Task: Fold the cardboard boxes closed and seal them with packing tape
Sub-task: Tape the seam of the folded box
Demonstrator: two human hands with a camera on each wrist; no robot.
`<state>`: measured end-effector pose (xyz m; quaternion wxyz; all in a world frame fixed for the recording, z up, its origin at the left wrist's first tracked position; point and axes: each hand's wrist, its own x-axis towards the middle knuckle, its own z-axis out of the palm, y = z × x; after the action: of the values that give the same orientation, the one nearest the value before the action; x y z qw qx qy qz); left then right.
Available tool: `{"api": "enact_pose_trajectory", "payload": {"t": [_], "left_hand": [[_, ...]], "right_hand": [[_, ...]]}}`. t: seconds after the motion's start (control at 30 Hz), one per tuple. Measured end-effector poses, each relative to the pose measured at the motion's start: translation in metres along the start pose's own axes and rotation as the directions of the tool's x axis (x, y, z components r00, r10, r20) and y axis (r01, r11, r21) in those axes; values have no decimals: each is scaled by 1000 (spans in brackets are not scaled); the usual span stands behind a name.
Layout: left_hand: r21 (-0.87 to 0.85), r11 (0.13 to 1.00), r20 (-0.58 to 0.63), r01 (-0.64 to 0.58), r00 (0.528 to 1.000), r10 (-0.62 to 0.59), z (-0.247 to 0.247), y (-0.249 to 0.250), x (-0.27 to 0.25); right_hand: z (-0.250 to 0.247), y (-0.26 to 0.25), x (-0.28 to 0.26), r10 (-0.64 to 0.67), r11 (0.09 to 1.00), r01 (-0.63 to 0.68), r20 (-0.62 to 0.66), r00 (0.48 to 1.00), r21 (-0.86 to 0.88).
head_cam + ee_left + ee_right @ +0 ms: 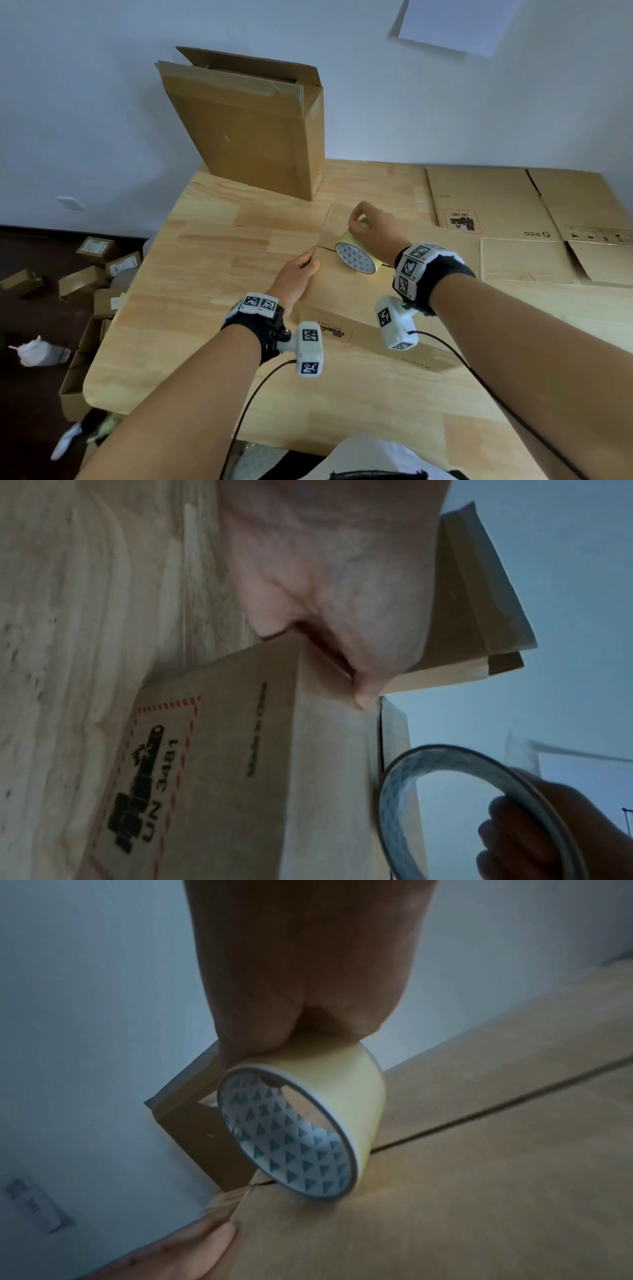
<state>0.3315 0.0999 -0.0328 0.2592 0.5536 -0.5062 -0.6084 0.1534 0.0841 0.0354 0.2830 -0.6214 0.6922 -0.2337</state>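
Pale wall behind; wooden bench carries the work. A closed box lies near the middle of the bench, flaps folded shut, the seam between them still a dark open line. The tape roll is stood on edge right on that seam, towards the box's far-left end, presumably so the strip will run along the gap. It is gripped from above by the right hand, fingers curled over its rim. The left hand is set at the box's left end, thumb and fingers pinching the corner edge where the loose tape end appears to be pressed down; likely an anchor while the roll is drawn along. A tall open box stands at the far-left corner. Flattened boxes lie along the far-right edge. Sealing judged barely started.
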Motion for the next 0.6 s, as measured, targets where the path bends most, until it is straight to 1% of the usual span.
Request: {"api": "enact_pose_trajectory", "payload": {"t": [0.03, 0.07, 0.13, 0.2, 0.27, 0.3, 0.4, 0.47, 0.6], "left_hand": [[4, 1000, 36, 0, 999, 0, -3, 1, 0], [49, 999, 74, -18, 997, 15, -7, 4, 1], [219, 971, 175, -100, 983, 62, -17, 12, 6], [407, 891, 310, -201, 948, 72, -26, 23, 14], [516, 810, 387, -280, 919, 71, -34, 29, 20], [537, 791, 388, -293, 919, 77, -36, 30, 21], [506, 816, 334, -280, 936, 114, -40, 25, 23], [493, 821, 325, -286, 937, 132, -41, 23, 24], [486, 817, 309, -310, 936, 171, -44, 21, 26]], "right_hand": [[-1, -1, 1, -2, 1000, 2, 17, 1000, -10], [-3, -2, 2, 1, 1000, 0, 28, 1000, -18], [-4, -3, 4, 12, 1000, -11, 32, 999, -29], [-4, -3, 4, 17, 999, -16, 23, 1000, -35], [-2, -4, 4, 18, 999, -17, 9, 1000, -34], [-2, -4, 4, 18, 999, -18, 10, 1000, -34], [-5, -7, 7, 20, 998, -17, 57, 998, -55], [-8, -12, 10, 30, 998, -24, 89, 996, -60], [-10, -26, 18, 0, 1000, 2, 80, 997, -20]]}}
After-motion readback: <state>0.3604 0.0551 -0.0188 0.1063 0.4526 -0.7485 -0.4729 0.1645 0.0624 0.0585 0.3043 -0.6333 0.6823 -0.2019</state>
